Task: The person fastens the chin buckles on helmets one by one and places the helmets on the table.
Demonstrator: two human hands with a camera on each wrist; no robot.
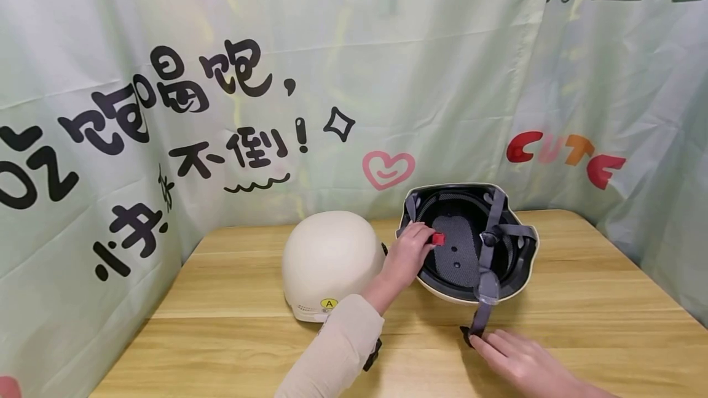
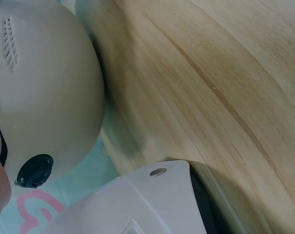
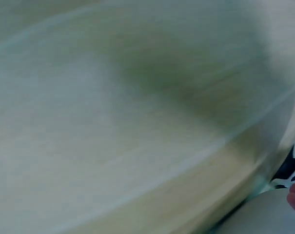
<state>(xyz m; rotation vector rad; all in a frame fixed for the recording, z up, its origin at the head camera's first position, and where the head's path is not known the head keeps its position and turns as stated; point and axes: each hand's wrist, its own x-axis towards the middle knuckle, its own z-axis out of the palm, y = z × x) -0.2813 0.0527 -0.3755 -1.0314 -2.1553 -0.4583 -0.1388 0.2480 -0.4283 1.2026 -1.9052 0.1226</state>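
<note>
An upturned helmet (image 1: 459, 247) with a dark padded lining lies on the table, its opening facing me. My left hand (image 1: 406, 257) is at its left rim, pinching a small red buckle piece (image 1: 438, 239) at the fingertips. A grey chin strap (image 1: 484, 290) hangs from the helmet's right side over the front rim. At the strap's lower end, my right hand (image 1: 522, 361) pinches a black buckle (image 1: 466, 335) between thumb and fingers. In the left wrist view, the upturned helmet's pale shell (image 2: 54, 92) shows a black round fitting (image 2: 35, 170).
A second cream helmet (image 1: 334, 263) stands dome up to the left, beside my left forearm. Its black strap buckle (image 1: 373, 355) lies near my sleeve. The wooden table (image 1: 232, 336) backs onto a printed cloth (image 1: 442, 78). The right wrist view is mostly blurred.
</note>
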